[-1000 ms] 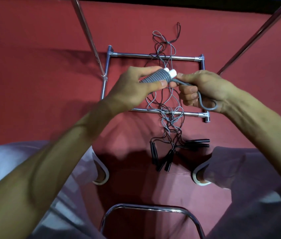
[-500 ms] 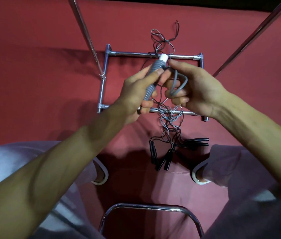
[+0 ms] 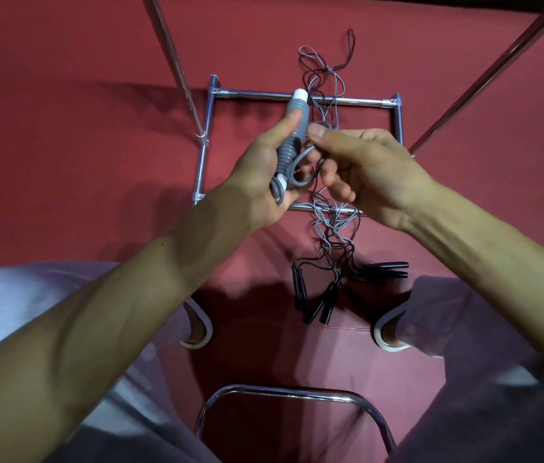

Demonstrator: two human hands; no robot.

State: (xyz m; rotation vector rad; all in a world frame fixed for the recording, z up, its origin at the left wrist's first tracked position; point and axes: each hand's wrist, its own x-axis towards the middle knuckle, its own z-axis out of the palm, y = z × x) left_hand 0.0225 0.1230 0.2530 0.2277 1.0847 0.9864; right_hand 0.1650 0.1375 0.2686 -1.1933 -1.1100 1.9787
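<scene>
A red floor (image 3: 63,162) spreads beneath the seated person, with a chrome frame (image 3: 347,101) lying on it. A tangle of thin cords (image 3: 330,228) trails across the frame down to a cluster of black handles (image 3: 317,302) between the feet. Held above the frame, the left hand (image 3: 257,182) has its fingers and thumb clamped round a grey ribbed handle (image 3: 292,138), white-capped end pointing away, while the right hand (image 3: 374,175) just beside it pinches the grey cord loop (image 3: 300,185) that curls from the handle's near end, thumb pressed against curled fingers.
</scene>
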